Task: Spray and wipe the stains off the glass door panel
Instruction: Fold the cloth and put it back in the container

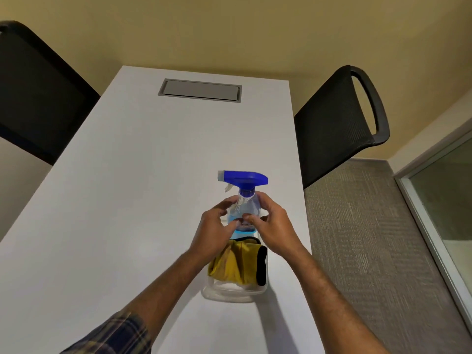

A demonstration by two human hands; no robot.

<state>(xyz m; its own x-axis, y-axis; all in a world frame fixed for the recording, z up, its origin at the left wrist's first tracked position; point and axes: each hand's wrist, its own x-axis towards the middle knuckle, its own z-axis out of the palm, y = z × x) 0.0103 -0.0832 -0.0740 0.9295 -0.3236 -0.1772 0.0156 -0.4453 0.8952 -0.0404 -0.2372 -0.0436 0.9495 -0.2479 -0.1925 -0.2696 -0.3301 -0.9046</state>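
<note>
Head view, looking down on the white table (153,162): finds the spray bottle (244,204) upright near the right edge, toward the near end, clamped from both sides, left hand (214,226) curled round its left flank and right hand (273,226) round its right, thumbs nearly meeting on the front over the blue liquid. Places its base at or just inside the far end of the clear tub (229,293); cannot tell which behind the hands. Notes the yellow cloth (235,264) bunched in that tub, closer to the near edge, untouched. Reads the step as picking up the bottle, with spraying and wiping not yet begun. Best to lift straight up, to avoid catching the tub rim or dragging the light tub along. Then probably wise to pass the bottle into one hand alone, high on the neck under the blue trigger head (242,178), forefinger kept off the lever, freeing the other hand for the cloth. Worth turning the nozzle, now aimed toward the left edge, only on facing the glass door panel (447,200) off beyond the right edge. Should also mind the black chair (337,123) beside that edge when swinging round.
</note>
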